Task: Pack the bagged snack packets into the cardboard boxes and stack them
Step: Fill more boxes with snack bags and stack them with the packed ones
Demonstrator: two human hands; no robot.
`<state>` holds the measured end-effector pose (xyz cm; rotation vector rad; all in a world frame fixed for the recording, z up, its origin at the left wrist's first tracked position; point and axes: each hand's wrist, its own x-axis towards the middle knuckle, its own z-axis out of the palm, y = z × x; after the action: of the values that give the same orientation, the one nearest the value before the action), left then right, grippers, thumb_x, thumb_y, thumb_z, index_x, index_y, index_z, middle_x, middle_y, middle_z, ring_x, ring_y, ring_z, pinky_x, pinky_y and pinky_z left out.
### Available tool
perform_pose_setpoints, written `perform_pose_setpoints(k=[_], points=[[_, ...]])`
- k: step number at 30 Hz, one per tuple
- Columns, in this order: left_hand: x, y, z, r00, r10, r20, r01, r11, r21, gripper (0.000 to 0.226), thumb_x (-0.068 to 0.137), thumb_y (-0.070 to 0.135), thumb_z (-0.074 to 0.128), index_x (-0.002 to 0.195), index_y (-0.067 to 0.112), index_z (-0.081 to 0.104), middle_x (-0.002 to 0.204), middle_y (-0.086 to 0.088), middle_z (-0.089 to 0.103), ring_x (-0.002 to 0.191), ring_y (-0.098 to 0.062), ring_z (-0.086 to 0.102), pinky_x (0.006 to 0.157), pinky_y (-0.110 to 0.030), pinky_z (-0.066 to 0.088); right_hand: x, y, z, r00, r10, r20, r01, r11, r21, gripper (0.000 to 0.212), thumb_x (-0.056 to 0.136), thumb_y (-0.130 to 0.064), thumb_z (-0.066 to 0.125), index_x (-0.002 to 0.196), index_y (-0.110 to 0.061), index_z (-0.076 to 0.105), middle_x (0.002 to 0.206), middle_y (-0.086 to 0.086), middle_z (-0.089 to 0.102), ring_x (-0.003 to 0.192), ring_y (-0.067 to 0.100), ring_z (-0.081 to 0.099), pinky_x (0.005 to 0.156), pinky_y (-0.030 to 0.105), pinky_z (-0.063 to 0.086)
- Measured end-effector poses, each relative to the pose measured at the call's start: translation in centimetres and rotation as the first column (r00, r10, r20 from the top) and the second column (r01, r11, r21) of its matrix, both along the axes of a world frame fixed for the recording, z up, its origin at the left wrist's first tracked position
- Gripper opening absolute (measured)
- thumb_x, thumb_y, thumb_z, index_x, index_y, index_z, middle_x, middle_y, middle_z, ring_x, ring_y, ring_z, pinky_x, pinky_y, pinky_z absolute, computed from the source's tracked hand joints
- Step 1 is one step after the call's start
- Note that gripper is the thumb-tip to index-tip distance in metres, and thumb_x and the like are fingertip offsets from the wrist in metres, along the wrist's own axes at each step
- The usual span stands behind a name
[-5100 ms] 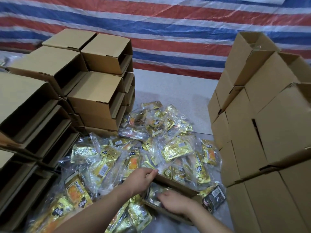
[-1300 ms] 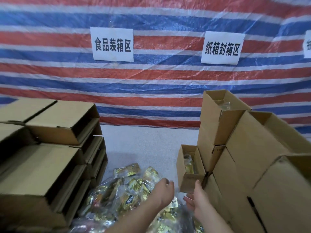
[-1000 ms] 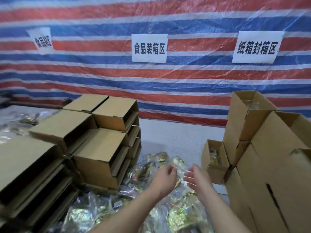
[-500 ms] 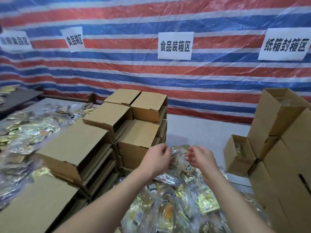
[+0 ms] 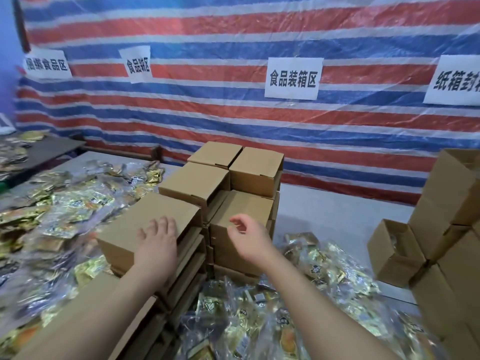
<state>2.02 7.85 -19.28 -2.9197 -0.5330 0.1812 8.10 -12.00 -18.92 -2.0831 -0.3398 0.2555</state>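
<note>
Spreading loosely, the fingers [image 5: 155, 226] of the left hand [image 5: 158, 242] lie straight and apart over the top of the nearest empty box [image 5: 145, 222] on the left stack [image 5: 207, 193]; whether they already press the cardboard or hover just above it cannot be told. The right hand [image 5: 246, 237] hangs beside it in front of the next box [image 5: 241, 211], fingers half curled and relaxed, thumb apart, holding nothing. Both forearms reach up from the lower edge toward these flat-lying boxes, whose open ends face right. By my reading, the step in hand is fetching a fresh box: one filled box [image 5: 394, 253] stands open-topped on the table [image 5: 337, 211] to the right, touching the tall stack of packed boxes [image 5: 452, 198], and neither hand carries packets. Bagged snack packets [image 5: 259, 320] lie heaped below the hands, with a further spread [image 5: 65, 203] on the far left. Behind hangs a striped tarp [image 5: 233, 35] with paper signs [image 5: 293, 78]. The next move probably calls for gripping the nearest box on both sides, lifting it clear without dragging its neighbours askew, and setting it open-side up among the packets, ready for filling.
</note>
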Motion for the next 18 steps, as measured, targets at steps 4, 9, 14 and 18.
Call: perform_pose_setpoints(k=[4,9,14,18], points=[[-0.9,-0.8,2.6,0.999,-0.034,-0.013,0.035,0.996,0.08,0.063,0.1,0.012,0.039,0.156,0.006,0.01,0.16,-0.014,0.022,0.146,-0.036,0.026,0.116,-0.049,0.031,0.0,1.1,0.4,0.998,0.023,0.059,-0.023,1.0,-0.006,0.042,0.098,-0.029,0.054,0.139,-0.029,0.049,0.141,-0.009,0.051,0.128,0.009,0.047,0.1,0.026,0.039],[-1.9,-3.8,9.7,0.973,-0.175,0.149,0.181,0.983,-0.028,0.029,0.094,0.004,0.047,0.114,0.021,0.058,0.093,0.004,0.06,0.091,-0.021,0.064,0.073,-0.034,0.057,0.3,-0.8,5.1,0.91,0.136,0.393,-0.1,0.989,-0.111,0.067,0.085,-0.018,0.056,0.147,-0.035,0.036,0.152,-0.012,0.036,0.136,0.003,0.032,0.111,0.025,0.023],[-1.8,-10.1,12.6,0.905,-0.357,0.229,0.412,0.87,-0.27,0.03,0.097,0.016,0.052,0.119,0.034,0.063,0.097,0.007,0.063,0.083,-0.012,0.056,0.064,-0.025,0.044,-0.4,-7.4,9.0,0.864,0.271,0.426,-0.038,0.877,-0.48,0.033,0.084,-0.023,0.053,0.114,-0.034,0.063,0.115,-0.006,0.065,0.112,0.017,0.057,0.089,0.033,0.048],[-0.3,-15.7,9.5,0.837,-0.5,0.221,0.541,0.697,-0.47,0.024,0.099,0.023,0.055,0.119,0.032,0.066,0.103,0.005,0.061,0.1,-0.017,0.058,0.081,-0.03,0.045,-2.9,-15.5,7.6,0.878,0.26,0.402,0.086,0.74,-0.667,0.008,0.087,-0.029,0.052,0.08,-0.032,0.055,0.08,-0.009,0.057,0.081,0.017,0.054,0.062,0.03,0.037]])
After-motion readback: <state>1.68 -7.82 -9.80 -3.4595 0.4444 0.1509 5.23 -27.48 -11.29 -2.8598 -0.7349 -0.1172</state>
